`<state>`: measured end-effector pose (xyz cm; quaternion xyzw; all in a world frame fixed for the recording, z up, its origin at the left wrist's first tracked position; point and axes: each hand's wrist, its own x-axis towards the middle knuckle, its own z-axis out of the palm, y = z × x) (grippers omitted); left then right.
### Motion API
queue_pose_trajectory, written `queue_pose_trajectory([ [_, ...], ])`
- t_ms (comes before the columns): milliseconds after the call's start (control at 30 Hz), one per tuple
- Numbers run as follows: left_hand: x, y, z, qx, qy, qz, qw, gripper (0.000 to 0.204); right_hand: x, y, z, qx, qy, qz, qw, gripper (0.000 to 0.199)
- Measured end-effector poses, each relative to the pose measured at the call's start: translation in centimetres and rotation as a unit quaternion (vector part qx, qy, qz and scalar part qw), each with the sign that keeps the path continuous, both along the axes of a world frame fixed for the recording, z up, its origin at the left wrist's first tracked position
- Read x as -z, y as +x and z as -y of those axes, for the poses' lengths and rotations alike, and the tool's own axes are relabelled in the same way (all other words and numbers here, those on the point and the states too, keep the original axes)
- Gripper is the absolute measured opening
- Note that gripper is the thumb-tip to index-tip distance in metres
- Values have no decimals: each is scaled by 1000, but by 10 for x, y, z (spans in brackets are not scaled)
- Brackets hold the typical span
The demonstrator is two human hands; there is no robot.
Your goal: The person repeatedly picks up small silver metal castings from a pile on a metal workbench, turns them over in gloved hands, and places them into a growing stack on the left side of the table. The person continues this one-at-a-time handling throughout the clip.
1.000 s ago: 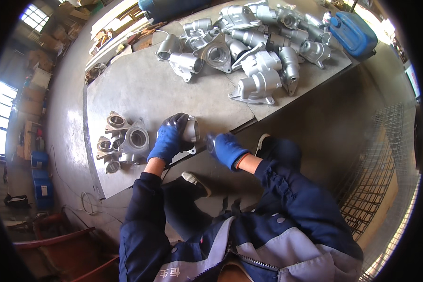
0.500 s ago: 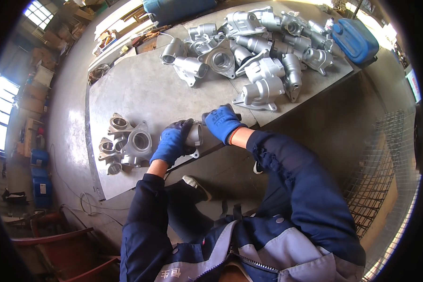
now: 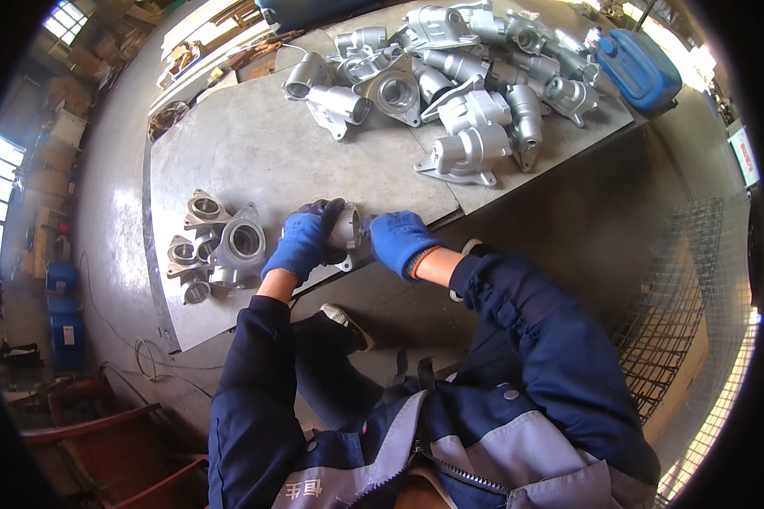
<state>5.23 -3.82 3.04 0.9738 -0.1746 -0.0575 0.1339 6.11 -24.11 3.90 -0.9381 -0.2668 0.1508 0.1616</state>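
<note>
My left hand (image 3: pixel 304 237), in a blue glove with dark fingers, is wrapped round a silver cast-metal housing (image 3: pixel 345 227) at the table's near edge. The round end of the housing points right, and a small lug shows below it. My right hand (image 3: pixel 399 239), gloved alike, is closed just right of that round end. Whatever its fingers hold is hidden by the glove. To the left of my left hand stands a group of several flanged metal housings (image 3: pixel 243 241), their round openings facing up.
A heap of silver castings (image 3: pixel 467 110) covers the far right of the metal table (image 3: pixel 238 161). Beyond it stands a blue jerrycan (image 3: pixel 639 69). Wire mesh (image 3: pixel 662 322) rises at the right. A red chair-like frame (image 3: pixel 102 424) is at lower left.
My right hand has moved down and slightly left, closer to the housing's round end. A dark piece behind that hand no longer shows. My left hand keeps its hold.
</note>
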Motion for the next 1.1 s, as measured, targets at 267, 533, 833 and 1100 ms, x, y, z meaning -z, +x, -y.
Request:
queue_pose_trajectory([
  [267, -12, 3, 2, 2, -16, -27, 1000, 75, 35, -23, 7, 21, 75, -18, 997, 29],
  [533, -32, 29, -19, 6, -102, -159, 982, 76, 40, -2, -13, 29, 356, -209, 911, 37],
  [833, -16, 4, -47, -40, -232, -20, 972, 84, 4, 69, -52, 245, 391, -451, 764, 18],
  [1100, 24, 29, -1, -159, -98, 136, 973, 57, 30, 99, -5, 157, 215, -224, 937, 21],
])
